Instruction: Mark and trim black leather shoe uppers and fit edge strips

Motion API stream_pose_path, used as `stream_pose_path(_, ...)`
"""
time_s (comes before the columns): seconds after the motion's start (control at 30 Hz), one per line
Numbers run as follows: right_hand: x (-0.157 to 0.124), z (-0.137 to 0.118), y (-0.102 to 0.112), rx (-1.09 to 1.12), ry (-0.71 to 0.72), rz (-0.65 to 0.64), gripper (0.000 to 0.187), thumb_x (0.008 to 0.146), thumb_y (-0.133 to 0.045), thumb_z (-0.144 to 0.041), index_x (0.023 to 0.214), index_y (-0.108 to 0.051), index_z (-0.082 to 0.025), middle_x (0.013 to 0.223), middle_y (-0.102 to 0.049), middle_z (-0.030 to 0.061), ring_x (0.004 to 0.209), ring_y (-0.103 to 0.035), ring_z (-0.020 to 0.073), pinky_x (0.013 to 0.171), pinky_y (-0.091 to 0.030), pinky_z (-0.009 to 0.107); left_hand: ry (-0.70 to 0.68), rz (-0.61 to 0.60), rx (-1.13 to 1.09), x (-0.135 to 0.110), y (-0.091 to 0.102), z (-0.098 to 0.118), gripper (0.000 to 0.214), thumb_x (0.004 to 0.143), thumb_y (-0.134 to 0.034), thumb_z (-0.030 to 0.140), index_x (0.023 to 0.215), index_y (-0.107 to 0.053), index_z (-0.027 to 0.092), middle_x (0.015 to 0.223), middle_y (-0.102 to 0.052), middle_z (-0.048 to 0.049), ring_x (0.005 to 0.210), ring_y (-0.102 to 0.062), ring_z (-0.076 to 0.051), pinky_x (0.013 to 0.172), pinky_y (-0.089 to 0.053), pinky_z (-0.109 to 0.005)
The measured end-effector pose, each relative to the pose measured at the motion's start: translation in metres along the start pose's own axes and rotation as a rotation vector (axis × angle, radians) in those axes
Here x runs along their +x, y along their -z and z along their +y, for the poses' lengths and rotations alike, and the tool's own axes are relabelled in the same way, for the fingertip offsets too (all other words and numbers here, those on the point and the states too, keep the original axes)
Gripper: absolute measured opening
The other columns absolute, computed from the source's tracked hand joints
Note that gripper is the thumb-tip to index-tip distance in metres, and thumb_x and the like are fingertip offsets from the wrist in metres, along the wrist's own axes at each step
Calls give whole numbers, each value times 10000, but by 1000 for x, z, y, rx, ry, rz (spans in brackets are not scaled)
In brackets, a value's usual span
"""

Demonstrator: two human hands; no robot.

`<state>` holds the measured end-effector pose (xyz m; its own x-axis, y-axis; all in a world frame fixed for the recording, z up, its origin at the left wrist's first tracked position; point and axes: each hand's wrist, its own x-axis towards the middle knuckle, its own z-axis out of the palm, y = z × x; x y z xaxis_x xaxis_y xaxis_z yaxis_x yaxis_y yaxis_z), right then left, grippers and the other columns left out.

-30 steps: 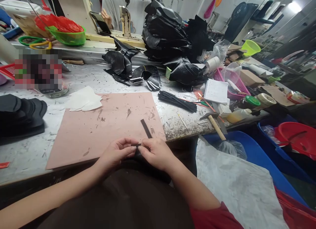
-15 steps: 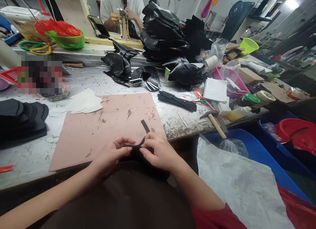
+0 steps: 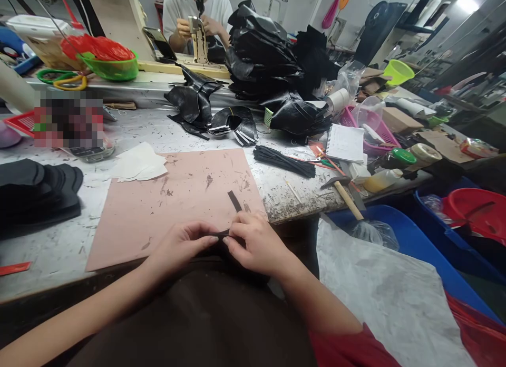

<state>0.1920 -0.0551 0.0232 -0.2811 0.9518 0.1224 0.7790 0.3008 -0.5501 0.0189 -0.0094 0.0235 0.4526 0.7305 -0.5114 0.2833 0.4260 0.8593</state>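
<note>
My left hand and my right hand meet at the near edge of the pink board. Both pinch a narrow black strip, whose free end sticks up past my right fingers over the board. Below the fingers hangs some dark material, mostly hidden by my hands and hard to tell from the dark apron. A bundle of similar black strips lies on the table to the right of the board. White paper-like pieces overlap the board's far left corner.
Stacked black cut pieces lie at the left. A hammer rests on the right table edge, above a blue bin. Black leather pieces are piled at the back, beside a co-worker at a sewing machine.
My left fingers have closed down on the strip and slid slightly right, nearer my right hand. The strip's loop between the hands has flattened. My right hand stays nearly in place.
</note>
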Motion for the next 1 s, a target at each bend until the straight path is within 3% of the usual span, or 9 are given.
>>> stream_pose_path(0.13,-1,2,2,43,-39,-3,129,759,-568,-234,650,-561,-164,820,-533,15,758,-498,135,772,-355,312,-1,-21,-26,0,5,-5,231,605,-676,353,748,-632,177,660,-656,3,649,-598,-168,635,-486,-281)
stream_pose_path(0.23,-1,3,3,50,-19,-3,134,754,-562,-207,627,-551,-163,847,-539,16,776,-500,132,770,-351,306,-5,-108,-35,3,12,-8,175,666,-607,311,792,-620,191,712,-656,-1,683,-598,-169,651,-477,-284)
stream_pose_path(0.3,-1,1,2,33,4,-8,149,762,-548,-204,619,-548,-160,842,-539,15,764,-503,129,769,-342,310,-92,-160,96,7,14,-7,150,676,-583,298,779,-622,197,754,-648,-1,736,-589,-173,693,-467,-286)
stream_pose_path(0.43,0,-3,2,-1,30,-36,165,775,-527,-214,621,-552,-160,808,-532,8,711,-488,120,738,-334,305,-280,-132,486,8,12,3,175,678,-578,348,702,-627,182,742,-636,-9,745,-570,-183,698,-450,-277)
stream_pose_path(0.6,0,-1,5,23,49,-54,122,754,-561,-209,643,-556,-160,797,-537,-3,709,-488,111,750,-317,295,-224,-182,603,5,11,9,194,716,-522,339,717,-634,181,733,-659,-9,717,-587,-180,657,-453,-260)
stream_pose_path(0.83,3,0,4,-9,87,-93,117,796,-532,-218,692,-552,-167,724,-550,-14,704,-493,113,737,-276,290,-283,-250,693,9,17,9,195,718,-495,272,833,-632,195,722,-635,20,667,-560,-145,629,-437,-232)
stream_pose_path(1.0,4,-3,2,-35,108,-117,105,791,-518,-207,699,-549,-168,714,-570,-10,687,-492,119,743,-268,296,-304,-297,771,9,14,15,142,699,-491,254,750,-607,190,708,-619,18,672,-560,-150,622,-429,-227)
